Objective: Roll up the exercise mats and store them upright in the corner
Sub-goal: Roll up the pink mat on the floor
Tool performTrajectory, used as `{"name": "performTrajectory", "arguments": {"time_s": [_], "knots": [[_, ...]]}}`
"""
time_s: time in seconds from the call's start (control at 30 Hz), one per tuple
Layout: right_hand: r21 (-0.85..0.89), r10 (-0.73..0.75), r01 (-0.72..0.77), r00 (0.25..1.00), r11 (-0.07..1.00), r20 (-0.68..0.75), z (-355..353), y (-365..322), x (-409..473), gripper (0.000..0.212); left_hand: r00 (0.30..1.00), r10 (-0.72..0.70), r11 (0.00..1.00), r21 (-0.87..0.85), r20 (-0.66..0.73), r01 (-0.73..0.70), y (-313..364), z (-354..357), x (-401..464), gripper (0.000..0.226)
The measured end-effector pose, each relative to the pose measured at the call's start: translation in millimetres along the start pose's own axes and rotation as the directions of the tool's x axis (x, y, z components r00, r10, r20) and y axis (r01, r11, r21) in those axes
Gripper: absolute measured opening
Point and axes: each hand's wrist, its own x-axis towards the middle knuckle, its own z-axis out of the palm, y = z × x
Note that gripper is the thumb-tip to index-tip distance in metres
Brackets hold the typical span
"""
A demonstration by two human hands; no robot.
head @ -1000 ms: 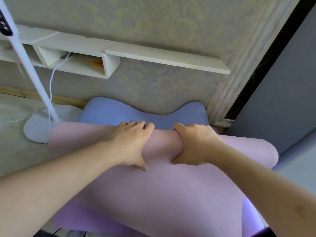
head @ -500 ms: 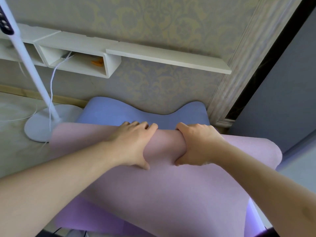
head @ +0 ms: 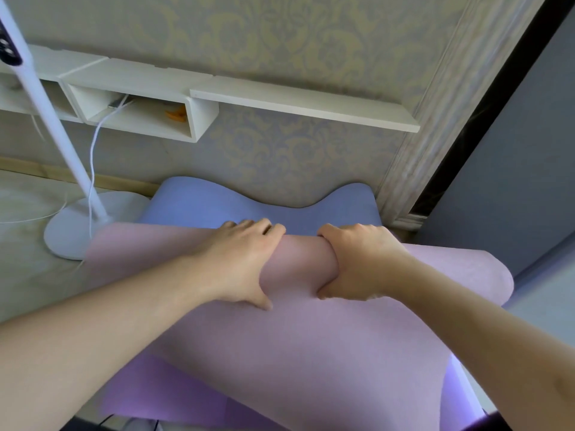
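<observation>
A pink exercise mat (head: pixel 311 346) lies across the middle of the view, its far end curled into a roll (head: pixel 298 262). My left hand (head: pixel 242 259) grips the roll from the left, fingers over its top and thumb underneath toward me. My right hand (head: pixel 357 262) grips the same roll just to the right, fingers curled over the far side. A blue mat (head: pixel 199 203) lies flat beyond the roll, its far edge bent up against the wall. A purple layer (head: pixel 161 390) shows beneath the pink mat near me.
A white lamp base (head: pixel 71 231) with its pole (head: pixel 40 98) and a white cable stands on the floor at left. White wall shelves (head: pixel 298 104) hang above the mats. A door frame (head: pixel 413 157) and a grey panel stand at right.
Both hands keep their grip on the roll and have shifted only slightly; the view has drifted a little.
</observation>
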Motion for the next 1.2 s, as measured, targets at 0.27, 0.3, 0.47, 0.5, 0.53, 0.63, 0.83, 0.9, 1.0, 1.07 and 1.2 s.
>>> {"name": "performTrajectory", "arguments": {"time_s": [0.27, 0.3, 0.47, 0.5, 0.53, 0.63, 0.83, 0.9, 1.0, 1.07, 1.2], "knots": [[-0.049, -0.065, 0.066, 0.998, 0.997, 0.017, -3, 2, -10, 0.095, 0.997, -0.048, 0.977, -0.204, 0.064, 0.061, -7, -15, 2, 0.067], [-0.066, -0.066, 0.067, 0.998, 0.996, 0.014, -2, 1, -9, 0.093, 0.996, -0.05, 0.972, -0.226, 0.072, 0.066, -9, -17, 1, 0.068], [-0.01, -0.012, 0.012, 1.0, 1.0, 0.019, 2, 5, -5, 0.081, 0.999, 0.02, 0.999, -0.029, -0.025, -0.021, 2, 9, -1, 0.1], [0.002, -0.008, 0.007, 1.0, 1.0, 0.028, 2, 6, -5, 0.081, 0.999, 0.013, 1.0, 0.022, -0.037, -0.012, 6, 14, 0, 0.103], [0.008, -0.008, 0.008, 0.999, 1.0, 0.043, 3, 7, -5, 0.081, 0.999, 0.0, 0.999, 0.048, -0.034, 0.002, 9, 16, 1, 0.099], [0.034, -0.028, 0.026, 0.996, 0.999, 0.083, 6, 4, -7, 0.086, 1.0, -0.016, 1.0, 0.014, 0.01, 0.016, 10, 13, 5, 0.083], [-0.056, -0.026, 0.027, 1.0, 0.998, 0.01, 5, 3, -6, 0.089, 0.999, -0.038, 0.987, -0.155, 0.002, 0.038, -1, -2, 5, 0.074], [-0.032, -0.012, 0.011, 1.0, 0.999, -0.016, 5, 3, -5, 0.081, 1.0, -0.014, 0.995, -0.099, -0.02, 0.012, -2, 1, 3, 0.078], [0.001, 0.013, -0.013, 1.0, 1.0, -0.003, 4, 6, -5, 0.076, 0.999, 0.013, 0.999, 0.035, -0.048, -0.011, 7, 11, 3, 0.09], [0.021, 0.001, -0.002, 1.0, 1.0, 0.014, 6, 7, -6, 0.078, 0.999, 0.002, 0.996, 0.085, -0.038, 0.001, 11, 12, 6, 0.088], [-0.067, -0.054, 0.053, 0.998, 0.996, -0.022, 9, -1, -6, 0.092, 1.0, -0.029, 0.999, -0.032, -0.002, 0.029, 5, 3, 8, 0.081]]}}
